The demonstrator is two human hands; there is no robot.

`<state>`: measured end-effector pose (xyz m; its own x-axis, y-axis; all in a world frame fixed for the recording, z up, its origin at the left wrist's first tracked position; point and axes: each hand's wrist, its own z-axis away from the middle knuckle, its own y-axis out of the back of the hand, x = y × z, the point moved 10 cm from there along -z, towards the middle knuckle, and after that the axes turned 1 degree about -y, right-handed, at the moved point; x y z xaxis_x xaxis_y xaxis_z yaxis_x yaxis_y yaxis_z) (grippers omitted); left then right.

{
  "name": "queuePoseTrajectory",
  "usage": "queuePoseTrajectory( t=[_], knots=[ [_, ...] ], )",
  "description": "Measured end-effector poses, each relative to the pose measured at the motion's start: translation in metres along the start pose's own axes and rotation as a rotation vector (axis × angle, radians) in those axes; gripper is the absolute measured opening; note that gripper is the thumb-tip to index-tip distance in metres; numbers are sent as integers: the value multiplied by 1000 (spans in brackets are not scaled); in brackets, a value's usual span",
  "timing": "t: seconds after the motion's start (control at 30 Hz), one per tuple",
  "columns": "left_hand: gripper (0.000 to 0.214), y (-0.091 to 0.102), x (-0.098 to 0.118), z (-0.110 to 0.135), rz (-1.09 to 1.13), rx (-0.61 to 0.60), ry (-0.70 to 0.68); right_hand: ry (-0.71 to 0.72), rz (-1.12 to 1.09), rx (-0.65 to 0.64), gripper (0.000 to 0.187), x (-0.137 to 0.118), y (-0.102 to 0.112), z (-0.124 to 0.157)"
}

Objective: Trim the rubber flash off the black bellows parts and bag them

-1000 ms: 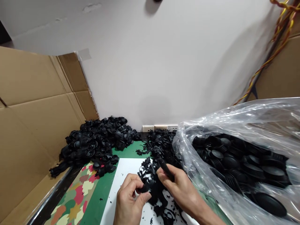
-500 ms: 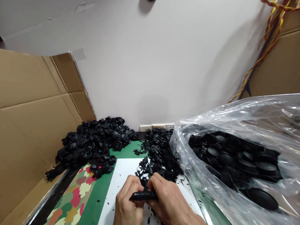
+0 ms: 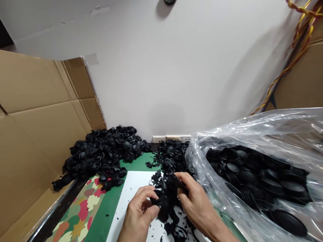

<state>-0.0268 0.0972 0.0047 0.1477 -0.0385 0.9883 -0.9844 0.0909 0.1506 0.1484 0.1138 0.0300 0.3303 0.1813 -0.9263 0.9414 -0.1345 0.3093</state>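
My left hand (image 3: 140,213) is closed with thumb and fingers around a black rubber part (image 3: 156,199), above a white sheet (image 3: 133,185). To its right, my right hand (image 3: 195,200) grips a dark tool with a black-wrapped handle (image 3: 179,183); its working end cannot be made out. Thin black scraps (image 3: 174,161) pile up between and beyond the hands, with loose bits strewn over the sheet.
A heap of black ribbed rubber parts (image 3: 101,153) lies at the left against a cardboard panel (image 3: 37,134). At the right is a clear plastic bag (image 3: 217,134) with more ribbed parts (image 3: 267,181) inside. A socket strip (image 3: 171,138) runs along the wall's foot.
My hands have moved apart from close together. The right hand has gone up and right, turning the tool from level to slanted. More scraps show between the hands, and the view has shifted slightly.
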Motion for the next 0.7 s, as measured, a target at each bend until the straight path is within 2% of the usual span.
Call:
queuePoseTrajectory(
  t=[0.1,0.17,0.3,0.37,0.43,0.57,0.7],
  knots=[
    [15,-12,-15,1,181,-91,108,-58,-89,-84,19,0,-10,3],
    [18,-17,-13,0,264,-117,83,-111,-184,-157,24,3,-19,5],
    [30,-17,-9,-3,368,-75,50,-119,-291,-234,16,3,-35,11],
    [40,-13,-13,-4,447,-27,76,-118,-301,-253,12,5,-41,14],
    [40,-10,-19,-4,505,9,105,-132,-319,-269,13,8,-46,16],
    [33,-3,-26,-3,485,61,118,-159,-308,-315,19,10,-53,19],
    [29,-2,-26,-4,403,62,88,-78,-178,-307,18,1,-52,18]
  ],
)
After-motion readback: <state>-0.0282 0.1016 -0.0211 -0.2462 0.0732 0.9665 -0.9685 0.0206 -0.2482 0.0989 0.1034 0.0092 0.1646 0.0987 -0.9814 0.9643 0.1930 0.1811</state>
